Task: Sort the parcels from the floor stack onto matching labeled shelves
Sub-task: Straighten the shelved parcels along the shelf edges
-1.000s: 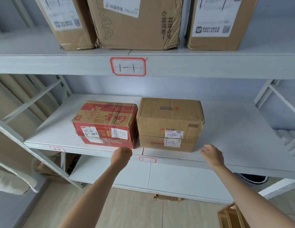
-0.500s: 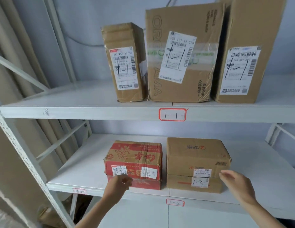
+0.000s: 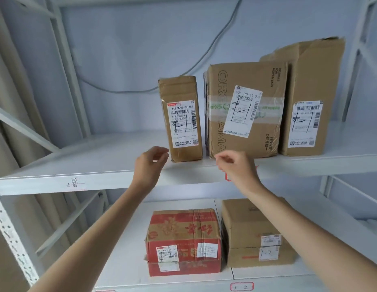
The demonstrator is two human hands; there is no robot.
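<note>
White steel shelving fills frame. Narrow parcel (image 3: 182, 119) stands upright mid-frame on upper shelf (image 3: 99, 165). Left hand (image 3: 148, 163) and right hand (image 3: 236, 165) flank it, loosely curled, holding nothing. Risk: tall parcel tips if nudged.

Upper centre, the narrow parcel (image 3: 180, 119) is matt brown cardboard under glossy clear tape, with a smooth white paper label. The upper shelf (image 3: 82, 165) looks like matt white painted metal. Lower centre, the red box (image 3: 183, 241) is creased printed cardboard.
</note>
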